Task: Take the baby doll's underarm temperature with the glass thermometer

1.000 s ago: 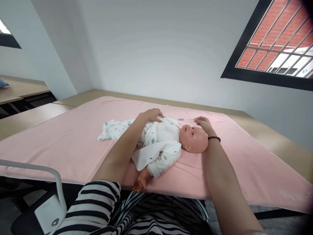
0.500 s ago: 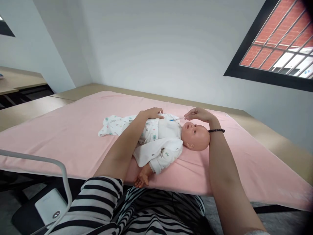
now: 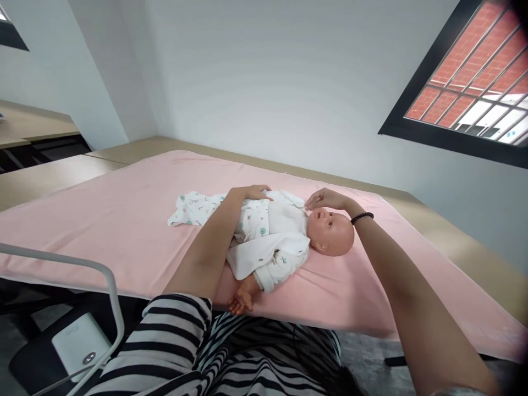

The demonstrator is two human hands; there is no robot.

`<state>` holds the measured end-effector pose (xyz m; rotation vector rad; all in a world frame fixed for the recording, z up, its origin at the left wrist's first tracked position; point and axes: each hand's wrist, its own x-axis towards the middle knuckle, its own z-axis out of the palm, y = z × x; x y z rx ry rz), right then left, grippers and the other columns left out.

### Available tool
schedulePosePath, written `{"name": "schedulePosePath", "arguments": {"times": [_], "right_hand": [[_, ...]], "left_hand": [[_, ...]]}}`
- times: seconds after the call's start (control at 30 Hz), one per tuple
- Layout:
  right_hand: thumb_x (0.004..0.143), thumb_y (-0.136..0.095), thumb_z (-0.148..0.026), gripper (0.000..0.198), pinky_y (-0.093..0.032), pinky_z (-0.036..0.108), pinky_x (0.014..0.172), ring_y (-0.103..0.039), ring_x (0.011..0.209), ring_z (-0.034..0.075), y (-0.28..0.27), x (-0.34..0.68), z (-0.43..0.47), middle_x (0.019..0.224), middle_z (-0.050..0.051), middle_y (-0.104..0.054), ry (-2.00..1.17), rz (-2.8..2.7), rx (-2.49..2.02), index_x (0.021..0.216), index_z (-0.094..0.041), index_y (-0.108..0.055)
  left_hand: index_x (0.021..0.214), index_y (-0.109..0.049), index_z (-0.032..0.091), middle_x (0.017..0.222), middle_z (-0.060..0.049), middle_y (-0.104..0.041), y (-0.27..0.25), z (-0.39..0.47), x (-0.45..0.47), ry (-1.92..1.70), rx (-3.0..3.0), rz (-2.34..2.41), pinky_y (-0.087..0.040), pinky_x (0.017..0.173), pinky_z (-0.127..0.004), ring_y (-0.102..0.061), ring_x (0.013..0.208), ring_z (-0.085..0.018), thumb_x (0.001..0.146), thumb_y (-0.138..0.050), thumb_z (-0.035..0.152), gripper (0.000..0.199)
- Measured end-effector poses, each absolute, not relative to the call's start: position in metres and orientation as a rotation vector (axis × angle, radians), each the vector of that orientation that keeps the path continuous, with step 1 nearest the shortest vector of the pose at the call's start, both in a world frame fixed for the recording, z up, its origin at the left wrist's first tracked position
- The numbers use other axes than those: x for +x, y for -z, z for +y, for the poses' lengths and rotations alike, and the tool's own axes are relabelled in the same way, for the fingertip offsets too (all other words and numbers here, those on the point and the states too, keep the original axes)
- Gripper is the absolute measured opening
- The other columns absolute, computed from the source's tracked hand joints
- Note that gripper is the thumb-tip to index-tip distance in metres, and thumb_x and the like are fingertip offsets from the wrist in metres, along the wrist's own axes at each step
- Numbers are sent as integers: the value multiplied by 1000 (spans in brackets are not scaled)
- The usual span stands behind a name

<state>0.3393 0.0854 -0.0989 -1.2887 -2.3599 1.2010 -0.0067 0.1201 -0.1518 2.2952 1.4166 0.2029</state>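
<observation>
A baby doll (image 3: pixel 330 234) lies on its back with its head toward the right, dressed in a white patterned outfit (image 3: pixel 284 217) whose near flap is folded open. My left hand (image 3: pixel 258 192) rests over the far side of the doll's torso, thumb and fingers apart on the cloth. By the doll's chin and far shoulder, my right hand (image 3: pixel 322 199) is closed in a pinch at the clothing's neck edge. A thin stick seen there earlier is now mostly hidden at those fingertips. The doll's near hand (image 3: pixel 241 300) lies palm up by the table edge.
A pink sheet (image 3: pixel 136 192) covers the table (image 3: pixel 160 144), which stands against the wall. A pale bent metal rail (image 3: pixel 111 286) rises at the lower left, beside a white device (image 3: pixel 80 341) on a black seat. A barred window (image 3: pixel 466 93) is at right.
My right hand has moved slightly left and lower, toward the doll's far shoulder. The thin stick with its blue part has gone from plain sight. My left hand stays on the torso.
</observation>
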Motion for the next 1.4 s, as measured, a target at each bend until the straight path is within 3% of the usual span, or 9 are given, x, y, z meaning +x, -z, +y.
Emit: {"name": "schedulePosePath", "arguments": {"times": [0.2, 0.43, 0.53, 0.63, 0.77, 0.93, 1.07, 1.23, 1.4], "right_hand": [[62, -83, -34, 31, -53, 32, 79, -70, 89, 23, 83, 298, 96, 92, 6, -79, -1078, -2623, -1288, 88, -19, -77], [63, -84, -35, 26, -47, 31, 68, -60, 71, 17, 77, 276, 96, 75, 3, -69, -830, -2813, -1509, 73, -18, -66], [65, -86, -46, 43, -50, 34, 69, -63, 76, 21, 67, 280, 99, 90, 9, -72, -740, -2796, -1676, 91, -18, -67], [70, -81, -59, 68, -55, 37, 78, -66, 97, 27, 61, 285, 107, 117, 16, -70, -694, -2732, -1796, 121, -18, -60], [71, -77, -65, 82, -57, 39, 86, -63, 116, 32, 65, 277, 115, 137, 17, -63, -764, -2720, -1858, 136, -21, -53], [73, -76, -58, 65, -57, 37, 87, -62, 122, 30, 78, 253, 121, 140, 13, -62, -884, -2806, -1773, 126, -22, -62], [69, -79, -53, 59, -57, 39, 86, -62, 118, 32, 81, 245, 116, 136, 12, -63, -872, -2853, -1702, 118, -22, -66], [68, -79, -44, 37, -54, 37, 80, -64, 104, 28, 73, 244, 106, 111, 8, -70, -848, -2927, -1606, 95, -22, -70], [70, -77, -43, 30, -50, 34, 75, -62, 90, 23, 58, 241, 99, 92, 5, -66, -790, -2975, -1511, 79, -19, -62]], "left_hand": [[134, -55, 29, 153, -7, -52, 150, 116, -5, -242, 2292, 1306, -44, 107, -36, -54, 130, -27, 80, -55, 72, 69], [132, -52, 31, 149, -8, -54, 153, 117, -6, -336, 2183, 1330, -44, 106, -40, -56, 126, -28, 72, -59, 84, 81], [141, -43, 32, 146, -10, -57, 155, 120, -9, -374, 2029, 1390, -46, 103, -43, -61, 119, -29, 74, -49, 90, 89], [147, -39, 28, 149, -15, -54, 157, 126, -10, -423, 1933, 1486, -41, 108, -47, -59, 124, -33, 77, -36, 94, 96], [150, -41, 25, 159, -16, -43, 157, 130, -9, -389, 1957, 1482, -33, 116, -48, -49, 137, -36, 76, -39, 94, 102], [143, -48, 29, 152, -11, -53, 153, 121, -5, -531, 1888, 1438, -48, 102, -38, -58, 127, -31, 78, -43, 91, 90], [134, -55, 26, 146, -10, -59, 146, 112, -5, -568, 1858, 1470, -50, 98, -36, -61, 123, -29, 80, -44, 88, 83], [124, -63, 26, 143, -9, -62, 142, 108, -4, -445, 1886, 1452, -50, 99, -38, -63, 121, -31, 79, -48, 86, 77], [125, -64, 25, 143, -10, -60, 139, 104, 1, -695, 1892, 1358, -50, 102, -33, -58, 127, -28, 81, -63, 69, 62]]}}
